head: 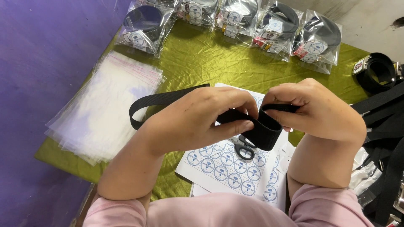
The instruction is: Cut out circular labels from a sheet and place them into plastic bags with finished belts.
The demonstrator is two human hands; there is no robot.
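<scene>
Olive-green satin cloth (210,63) covers the work surface, with a purple wall (42,50) on the left and a pale floor at the far right. Near the middle, the left hand (198,120) is closed around a black webbing belt (263,130), thumb under and fingers over, while the right hand (313,109) pinches the top edge of the same belt where it curls into a loop between the two hands. A free tail of the belt arcs out to the left, above the cloth.

Under the hands lies a white sheet of round blue-and-white stickers (229,168), set in rows, with small black scissors (244,148) resting on it just below the belt loop. At the left a fanned stack of empty clear plastic bags (105,105) with pink-edged flaps sits on the cloth.

Along the far edge a row of sealed clear bags (235,21) stands side by side, each holding a coiled black belt and bearing a round blue-and-white sticker on the front. At the far right a bare coiled belt (378,71) with a metal buckle lies unbagged, and loose black straps (383,126) pile along the right edge. Pink sleeves (219,214) show at the near edge.
</scene>
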